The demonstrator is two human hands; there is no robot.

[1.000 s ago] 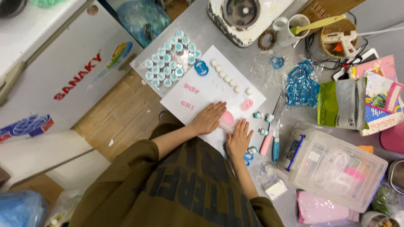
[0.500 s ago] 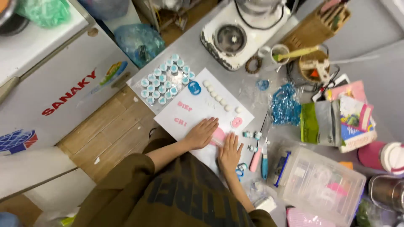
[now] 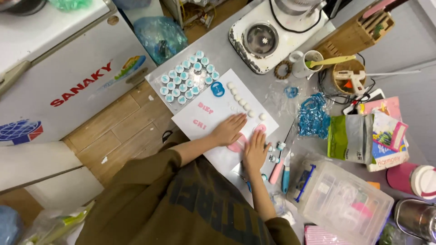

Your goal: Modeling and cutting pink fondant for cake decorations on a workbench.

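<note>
Both hands lie flat on a white sheet [image 3: 213,119] on the grey table [image 3: 236,54]. The left hand [image 3: 228,129] has its fingers spread and pressed on a pink flat piece [image 3: 237,145], gripping nothing. The right hand [image 3: 255,149] lies just beside it with its fingers splayed, their tips near a small pink disc [image 3: 260,129]; it too holds nothing.

The pink piece looks soft, though the view is too small to be sure, so uneven pressure could smear or tear it. A sliding palm could shift the sheet and scatter the row of white balls [image 3: 243,100] just beyond the fingertips. The right forearm hangs close to the pink and blue knives [image 3: 280,168] and could knock them off the near edge.

A tray of small blue-and-white caps [image 3: 187,77] sits at the far left of the sheet. To the right stand a green-and-silver pouch [image 3: 349,138], a colourful printed booklet [image 3: 386,136] and, nearer, a clear plastic box [image 3: 343,204] with a blue latch. A white chest [image 3: 68,77] at left bears red lettering and a globe emblem.
</note>
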